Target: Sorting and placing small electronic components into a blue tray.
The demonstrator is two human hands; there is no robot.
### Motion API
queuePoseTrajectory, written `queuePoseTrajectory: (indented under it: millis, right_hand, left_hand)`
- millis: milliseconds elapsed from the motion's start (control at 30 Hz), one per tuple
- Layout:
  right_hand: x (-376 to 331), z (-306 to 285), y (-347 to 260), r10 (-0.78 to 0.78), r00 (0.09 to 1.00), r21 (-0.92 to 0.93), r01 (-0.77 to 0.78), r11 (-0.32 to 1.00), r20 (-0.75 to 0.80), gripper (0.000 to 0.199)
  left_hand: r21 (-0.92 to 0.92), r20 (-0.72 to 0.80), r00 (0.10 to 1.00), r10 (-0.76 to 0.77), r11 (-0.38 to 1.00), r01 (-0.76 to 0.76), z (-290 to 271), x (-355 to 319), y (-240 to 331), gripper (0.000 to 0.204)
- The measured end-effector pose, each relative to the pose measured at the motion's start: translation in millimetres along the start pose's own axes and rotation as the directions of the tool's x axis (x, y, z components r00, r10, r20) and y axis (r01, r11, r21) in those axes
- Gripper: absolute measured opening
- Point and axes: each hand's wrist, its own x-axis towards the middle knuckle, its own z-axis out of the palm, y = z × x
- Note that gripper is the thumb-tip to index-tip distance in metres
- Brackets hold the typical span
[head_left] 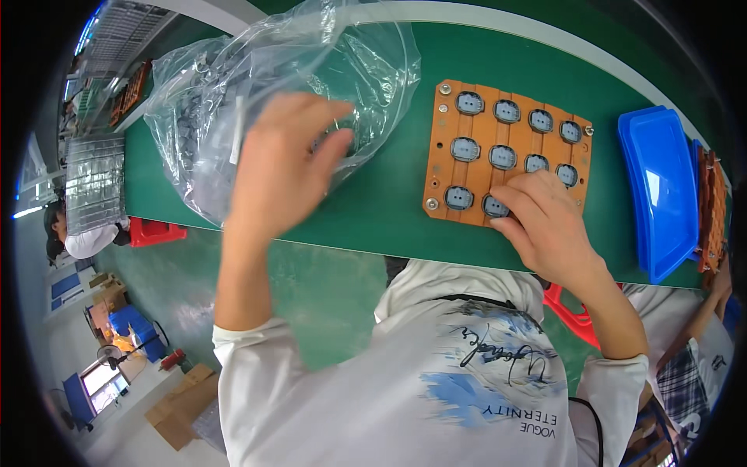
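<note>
Right hand [548, 222] at grey oval plastic part [492, 207], orange rectangular plate [445, 173].
Fingers bent, slightly parted about the part, plate's near row; grip cannot be told. Left hand [289, 159]: blurred, thumb and fingers apart, seemingly empty, at clear plastic bag [389, 74] left of plate. Blue plastic trays [671, 191]: right of plate. Green table [366, 222]: beneath.

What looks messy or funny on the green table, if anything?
Nothing looks clearly spilled or broken. Only the clear plastic bag at left looks messy: it's crumpled, with grey parts jumbled inside, while the grey pieces on the orange board sit in neat rows.
</note>
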Motion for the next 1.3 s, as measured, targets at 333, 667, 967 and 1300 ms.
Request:
queuePoseTrajectory:
  millis: [333,667,967,1300]
  right_hand:
    - [6.8,-10.0,-10.3,0.111,0.993,-0.02,-0.112,0.994,-0.033,0.04]
    - [26.4,-25.5,-22.4,0.503,0.845,0.933,-0.31,0.182,0.182,0.035]
    - [-62.5,-27.4,18.8,0.683,0.655,0.601,-0.417,0.682,-0.321,0.033]
    - [-94.3,-35.3,14.3,0.52,0.799,-0.024,-0.552,0.834,-0.304,0.048]
  left_hand:
    - [0.279,0.349,0.932,-0.102,0.96,0.001,1.5,-1.9,-22.6,0.023]
    - [-0.281,-0.195,0.962,0.191,0.929,-0.241,46.7,20.3,73.0,0.024]
    - [-0.257,0.107,0.904,0.414,0.89,-0.377,124.9,8.2,124.2,0.059]
    - [-0.143,0.056,0.844,0.534,0.84,-0.523,111.2,2.6,104.6,0.042]
